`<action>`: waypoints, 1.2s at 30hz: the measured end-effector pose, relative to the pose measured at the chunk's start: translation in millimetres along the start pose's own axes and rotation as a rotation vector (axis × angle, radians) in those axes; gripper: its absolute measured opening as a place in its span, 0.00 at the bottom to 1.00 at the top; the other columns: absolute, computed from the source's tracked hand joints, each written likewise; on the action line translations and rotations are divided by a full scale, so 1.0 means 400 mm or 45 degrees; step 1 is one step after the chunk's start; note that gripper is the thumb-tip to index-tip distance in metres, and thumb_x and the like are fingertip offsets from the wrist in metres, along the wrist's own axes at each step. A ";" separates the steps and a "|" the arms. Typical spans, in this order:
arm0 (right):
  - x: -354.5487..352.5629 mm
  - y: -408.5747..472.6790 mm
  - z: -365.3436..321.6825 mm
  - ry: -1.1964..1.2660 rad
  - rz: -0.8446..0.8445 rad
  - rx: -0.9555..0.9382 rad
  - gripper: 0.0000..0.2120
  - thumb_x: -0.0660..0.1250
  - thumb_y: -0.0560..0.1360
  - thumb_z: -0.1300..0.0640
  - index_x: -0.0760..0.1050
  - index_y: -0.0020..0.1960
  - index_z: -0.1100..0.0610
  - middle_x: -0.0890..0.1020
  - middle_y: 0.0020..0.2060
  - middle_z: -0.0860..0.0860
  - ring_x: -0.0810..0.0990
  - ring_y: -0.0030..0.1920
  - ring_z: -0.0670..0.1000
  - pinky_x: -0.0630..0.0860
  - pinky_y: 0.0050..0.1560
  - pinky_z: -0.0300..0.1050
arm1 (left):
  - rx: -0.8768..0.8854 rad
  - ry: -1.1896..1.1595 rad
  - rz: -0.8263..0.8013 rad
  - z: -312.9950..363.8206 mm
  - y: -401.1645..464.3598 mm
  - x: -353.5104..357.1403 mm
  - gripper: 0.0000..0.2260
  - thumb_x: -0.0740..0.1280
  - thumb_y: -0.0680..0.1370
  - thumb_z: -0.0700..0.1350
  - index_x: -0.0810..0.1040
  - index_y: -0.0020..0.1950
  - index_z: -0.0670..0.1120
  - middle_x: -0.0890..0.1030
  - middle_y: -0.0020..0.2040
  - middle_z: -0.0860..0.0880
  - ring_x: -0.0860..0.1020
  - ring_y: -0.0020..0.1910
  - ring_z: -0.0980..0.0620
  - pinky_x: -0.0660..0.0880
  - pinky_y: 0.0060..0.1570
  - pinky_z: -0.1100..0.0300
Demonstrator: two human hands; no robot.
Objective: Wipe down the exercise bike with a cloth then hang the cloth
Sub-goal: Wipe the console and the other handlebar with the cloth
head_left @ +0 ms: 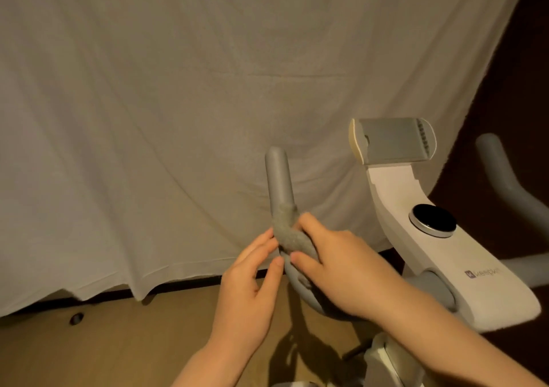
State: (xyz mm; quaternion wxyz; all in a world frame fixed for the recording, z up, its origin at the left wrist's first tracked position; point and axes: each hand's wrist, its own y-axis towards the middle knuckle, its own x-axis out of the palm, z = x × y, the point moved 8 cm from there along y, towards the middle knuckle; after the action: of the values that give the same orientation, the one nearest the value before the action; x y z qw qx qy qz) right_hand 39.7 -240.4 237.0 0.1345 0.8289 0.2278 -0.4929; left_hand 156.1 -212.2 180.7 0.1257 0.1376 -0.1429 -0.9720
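Grey cloth (292, 239) is seen wrapped round the bend of the left handlebar (278, 175) of the exercise bike (439, 256), centre of frame. It is gripped by the right hand (341, 270), thumb and fingers curled round cloth and bar together. The left hand (252, 285) is held just beside it, fingertips touching the cloth's left edge; fingers are loosely bent, and a grip is not shown.

Step judged: either the wiping of the handlebar or the hanging of the cloth on it; which one cannot be told from this view. If wiping, a slide along the bar toward its upper tip is called for next, with the grip kept snug. If hanging, the cloth needs to be draped evenly and let go.

Edges and room: open space is seen left of the bar, in front of the pale draped sheet (148, 104). To the right, the white console arm with its round knob (433, 220) and the tablet holder (392, 141) stand near, so sideways room is tighter there. The other handlebar (502, 172) sits far right, well apart. Wooden floor (118, 342) lies below.
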 end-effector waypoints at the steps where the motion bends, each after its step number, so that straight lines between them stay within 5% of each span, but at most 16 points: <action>1: -0.011 -0.010 0.007 -0.004 -0.051 0.016 0.07 0.61 0.79 0.47 0.65 0.55 0.44 0.77 0.40 0.46 0.77 0.40 0.48 0.71 0.36 0.43 | -0.006 0.005 0.014 0.001 -0.017 -0.002 0.16 0.66 0.79 0.42 0.77 0.64 0.57 0.75 0.66 0.63 0.69 0.66 0.69 0.68 0.65 0.68; 3: -0.035 0.008 0.013 -0.057 -0.019 0.021 0.12 0.62 0.78 0.45 0.68 0.61 0.43 0.80 0.47 0.48 0.78 0.47 0.50 0.70 0.39 0.44 | -0.031 0.035 0.070 0.003 -0.045 -0.001 0.16 0.67 0.78 0.42 0.77 0.64 0.57 0.76 0.64 0.63 0.70 0.65 0.69 0.70 0.65 0.64; 5: -0.007 0.014 0.000 -0.155 0.011 -0.030 0.22 0.59 0.80 0.46 0.60 0.73 0.43 0.79 0.59 0.53 0.77 0.57 0.56 0.73 0.48 0.46 | -0.073 0.065 0.141 0.012 -0.069 0.002 0.16 0.67 0.78 0.42 0.76 0.61 0.61 0.76 0.62 0.65 0.70 0.64 0.70 0.70 0.66 0.64; 8: 0.038 -0.042 0.004 -0.130 -0.009 -0.141 0.25 0.55 0.81 0.43 0.54 0.77 0.40 0.74 0.68 0.50 0.74 0.64 0.55 0.73 0.59 0.50 | -0.075 0.095 0.154 0.043 -0.101 0.004 0.15 0.68 0.78 0.43 0.77 0.60 0.60 0.77 0.60 0.66 0.71 0.63 0.70 0.70 0.66 0.63; 13: -0.001 -0.078 0.045 -0.013 0.041 -0.105 0.26 0.50 0.75 0.31 0.68 0.69 0.37 0.77 0.64 0.44 0.76 0.62 0.49 0.74 0.59 0.51 | 0.015 0.218 0.166 0.084 -0.136 0.015 0.15 0.67 0.78 0.42 0.79 0.63 0.53 0.78 0.62 0.62 0.71 0.64 0.68 0.68 0.63 0.71; 18: 0.027 -0.143 0.024 -0.165 0.165 -0.206 0.20 0.57 0.79 0.40 0.69 0.69 0.38 0.70 0.65 0.38 0.69 0.64 0.44 0.70 0.60 0.45 | 0.038 0.244 0.174 0.094 -0.145 0.004 0.10 0.69 0.76 0.37 0.81 0.44 0.53 0.81 0.51 0.62 0.79 0.53 0.61 0.73 0.39 0.66; 23: -0.006 -0.181 0.081 -0.138 0.708 0.055 0.14 0.60 0.77 0.45 0.81 0.53 0.50 0.80 0.53 0.47 0.77 0.53 0.51 0.74 0.50 0.47 | 0.133 0.311 0.090 0.112 -0.116 -0.005 0.11 0.68 0.77 0.40 0.80 0.54 0.55 0.79 0.56 0.62 0.74 0.58 0.67 0.69 0.48 0.77; 27: 0.028 -0.192 0.067 -0.170 0.767 -0.002 0.17 0.57 0.76 0.43 0.80 0.55 0.48 0.81 0.51 0.45 0.78 0.52 0.49 0.69 0.61 0.47 | 0.234 0.363 -0.136 0.116 -0.076 0.016 0.12 0.67 0.78 0.41 0.78 0.57 0.57 0.77 0.57 0.64 0.72 0.62 0.66 0.66 0.54 0.78; 30: -0.023 -0.205 0.137 -0.090 0.973 0.236 0.16 0.59 0.76 0.45 0.81 0.51 0.51 0.80 0.50 0.48 0.77 0.52 0.52 0.69 0.61 0.52 | 0.336 0.439 -0.207 0.111 -0.055 0.016 0.12 0.67 0.78 0.43 0.78 0.58 0.58 0.77 0.56 0.65 0.71 0.62 0.66 0.63 0.56 0.79; 33: 0.024 -0.211 0.090 -0.097 1.043 0.342 0.17 0.58 0.77 0.44 0.80 0.55 0.50 0.75 0.62 0.50 0.70 0.66 0.51 0.66 0.67 0.58 | 0.399 0.434 -0.331 0.102 -0.048 0.040 0.09 0.65 0.79 0.50 0.79 0.59 0.58 0.76 0.59 0.66 0.67 0.67 0.65 0.60 0.67 0.70; 36: 0.037 -0.219 0.113 -0.175 0.982 0.290 0.21 0.54 0.78 0.40 0.77 0.60 0.50 0.74 0.61 0.48 0.71 0.64 0.50 0.65 0.66 0.51 | 0.507 0.446 -0.489 0.104 -0.045 0.068 0.12 0.60 0.79 0.57 0.77 0.60 0.61 0.76 0.59 0.68 0.66 0.68 0.66 0.57 0.73 0.58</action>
State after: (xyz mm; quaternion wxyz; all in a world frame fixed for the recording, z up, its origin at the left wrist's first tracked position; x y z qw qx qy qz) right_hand -32.9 -181.7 202.4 0.2317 0.8282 -0.1651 -0.4828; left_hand 114.5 -193.2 207.2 -0.0665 0.3489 -0.2778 -0.8926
